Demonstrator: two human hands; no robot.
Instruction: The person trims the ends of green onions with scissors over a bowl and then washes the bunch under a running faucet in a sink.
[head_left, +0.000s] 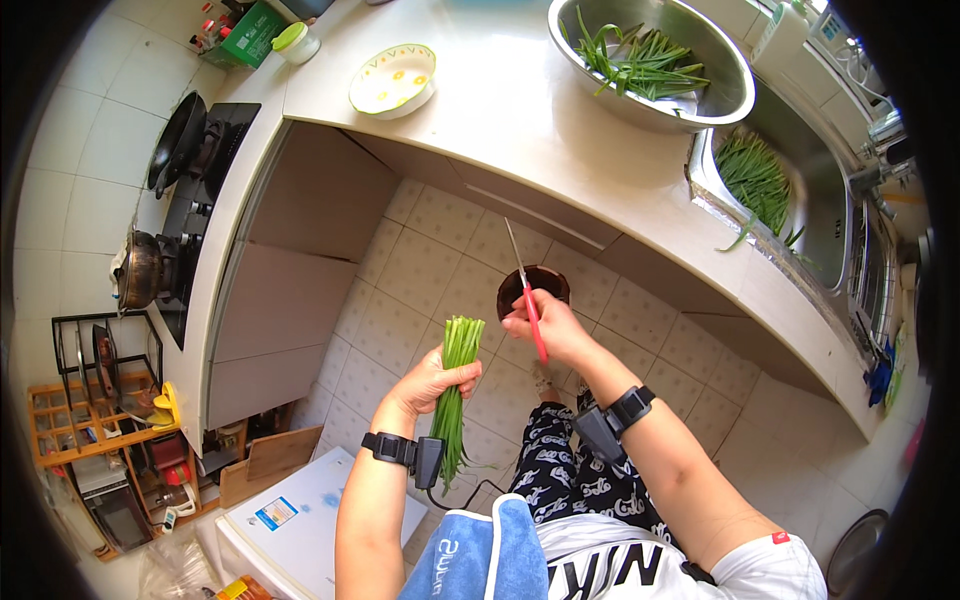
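Note:
My left hand (444, 381) grips a bunch of green garlic chives (451, 420), its pale cut ends pointing up. Held in my right hand (546, 324) is a pair of red-handled scissors (531, 304), blades pointing away from me and apart from the bunch. Below the scissors, a dark bin (551, 281) stands on the tiled floor. On the counter, a large steel bowl (652, 120) holds loose green leaves (649, 67). More chives (754, 176) lie in the steel sink (817, 225) at the right, a few hanging over its edge.
A patterned bowl (394, 81) and a green-lidded jar (297, 43) stand on the counter (487, 112). At left are a gas stove (180, 277) with a pot (141, 270) and pan (178, 139), and a wooden rack (45, 420). A white appliance (307, 510) stands at lower left.

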